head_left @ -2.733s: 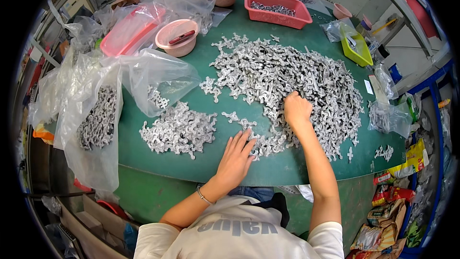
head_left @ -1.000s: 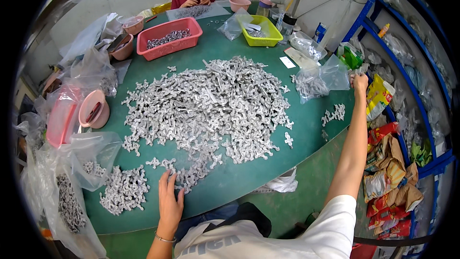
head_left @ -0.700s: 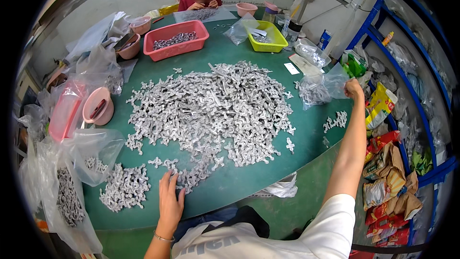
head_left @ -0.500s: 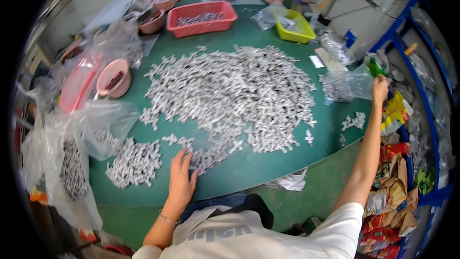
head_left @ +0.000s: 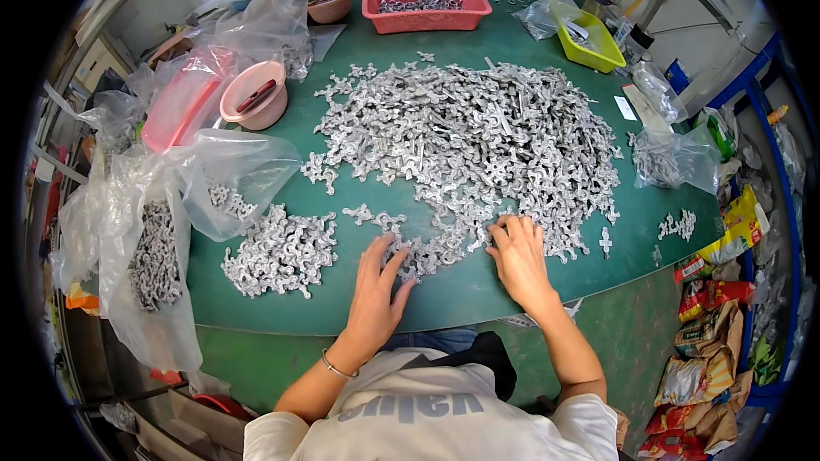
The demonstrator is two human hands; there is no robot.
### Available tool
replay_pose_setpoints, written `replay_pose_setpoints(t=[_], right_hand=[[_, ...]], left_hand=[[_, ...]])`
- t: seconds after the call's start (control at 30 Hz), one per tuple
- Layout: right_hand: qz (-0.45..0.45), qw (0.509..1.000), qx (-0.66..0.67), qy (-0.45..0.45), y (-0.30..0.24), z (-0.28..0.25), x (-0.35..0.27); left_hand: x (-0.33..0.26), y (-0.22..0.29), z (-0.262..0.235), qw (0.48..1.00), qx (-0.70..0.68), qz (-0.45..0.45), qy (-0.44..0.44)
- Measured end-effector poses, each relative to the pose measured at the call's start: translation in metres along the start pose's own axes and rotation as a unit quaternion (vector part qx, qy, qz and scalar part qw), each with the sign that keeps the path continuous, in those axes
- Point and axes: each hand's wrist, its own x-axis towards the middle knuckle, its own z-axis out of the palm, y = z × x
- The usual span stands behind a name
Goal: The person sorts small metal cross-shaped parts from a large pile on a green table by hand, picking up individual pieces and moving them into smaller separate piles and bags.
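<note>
On the green table point(head_left: 478, 290), spread fingers point(head_left: 389, 256) of both hands rest on dull-silver cross-shaped castings point(head_left: 478, 137).

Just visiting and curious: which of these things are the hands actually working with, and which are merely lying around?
In use: left hand, right hand, large heap of small silver metal parts, smaller sorted pile.
Lying about: red plastic tray, yellow-green tray, pink bowl, clear plastic bags.

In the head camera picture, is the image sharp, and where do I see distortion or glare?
Head view: the hands, left hand and right hand, and the metal parts pile are sharp; the green table edge bows from the fisheye lens, with black corners; soft, even light gives mild glare on the clear plastic bags at the left.
</note>
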Motion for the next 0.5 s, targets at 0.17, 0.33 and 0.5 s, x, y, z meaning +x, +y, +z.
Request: replay_pose_setpoints(t=[0.17,0.33,0.5], right_hand=[[0.037,0.996,0.050,0.070,-0.001,0.009,-0.006],[0.112,0.957,0.235,0.127,-0.022,-0.002,-0.017],[0.109,0.879,0.461,0.061,-0.056,-0.020,-0.028]], left_hand=[[-0.005,0.004,-0.006,0.999,-0.036,0.010,0.016],[-0.011,0.015,-0.012,0.986,-0.165,-0.014,0.007],[-0.009,0.028,-0.013,0.837,-0.526,-0.128,-0.084]])
